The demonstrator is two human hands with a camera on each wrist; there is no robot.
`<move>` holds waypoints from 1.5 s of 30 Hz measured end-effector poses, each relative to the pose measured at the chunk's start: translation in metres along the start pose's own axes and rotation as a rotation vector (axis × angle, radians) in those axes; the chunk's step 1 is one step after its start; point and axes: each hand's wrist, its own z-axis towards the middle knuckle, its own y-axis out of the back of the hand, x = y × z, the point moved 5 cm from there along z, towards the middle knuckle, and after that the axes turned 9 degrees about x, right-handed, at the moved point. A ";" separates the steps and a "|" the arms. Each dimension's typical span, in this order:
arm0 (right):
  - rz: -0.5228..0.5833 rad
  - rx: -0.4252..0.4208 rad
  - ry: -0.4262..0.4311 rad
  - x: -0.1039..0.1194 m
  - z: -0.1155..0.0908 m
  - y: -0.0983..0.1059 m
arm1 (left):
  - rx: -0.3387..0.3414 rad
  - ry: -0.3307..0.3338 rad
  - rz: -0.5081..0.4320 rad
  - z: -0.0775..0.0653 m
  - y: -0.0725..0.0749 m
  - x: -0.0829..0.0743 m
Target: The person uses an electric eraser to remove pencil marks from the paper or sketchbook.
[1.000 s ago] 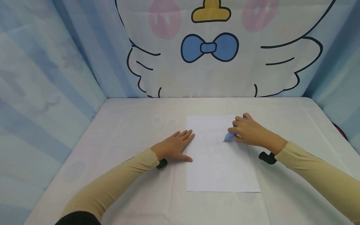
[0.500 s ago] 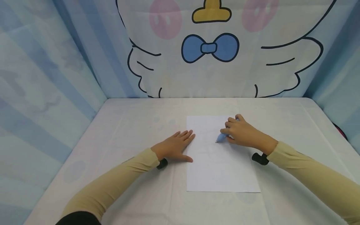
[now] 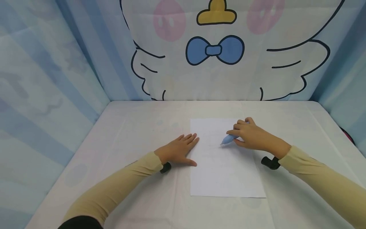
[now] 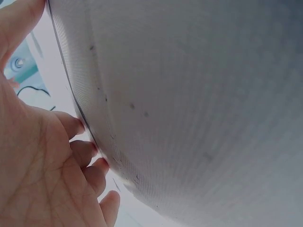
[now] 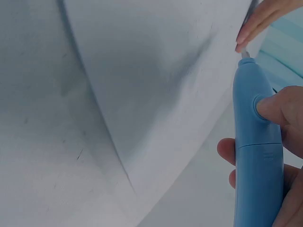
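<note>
A sheet of white paper (image 3: 226, 178) lies on the table, with faint marks across its upper part. My left hand (image 3: 178, 149) is spread flat at the paper's left edge, fingertips and thumb just over it. In the left wrist view, the fingertips (image 4: 102, 165) touch along that edge. My right hand (image 3: 253, 136) grips a blue pen-shaped device (image 3: 229, 139) over the upper right part of the sheet. Its narrow tip points down and left, close over the paper. In the right wrist view, the thumb (image 5: 274, 108) rests on a round button on the blue body (image 5: 258, 175).
A pale cloth (image 3: 137, 127) covers the table. Behind its far edge hangs a curtain (image 3: 211, 79) printed with a blue bow tie, and striped blue curtains (image 3: 51, 79) stand at the sides. Each wrist wears a small black camera (image 3: 270, 163).
My right hand first slid left over the paper with the device, then drew back slightly right, leaving the device at a flatter tilt. The left hand and the sheet have stayed in place.
</note>
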 end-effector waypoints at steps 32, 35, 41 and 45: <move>0.228 0.131 -0.516 -0.095 -0.133 -0.038 | 0.005 0.001 -0.003 0.000 -0.001 0.002; 0.244 0.154 -0.528 -0.097 -0.137 -0.043 | 0.004 0.006 0.005 0.000 -0.001 0.003; 0.250 0.177 -0.539 -0.100 -0.138 -0.044 | 0.002 0.004 -0.002 0.000 -0.001 0.004; 0.221 0.196 -0.540 -0.101 -0.136 -0.045 | 0.001 0.002 0.002 0.001 -0.001 0.005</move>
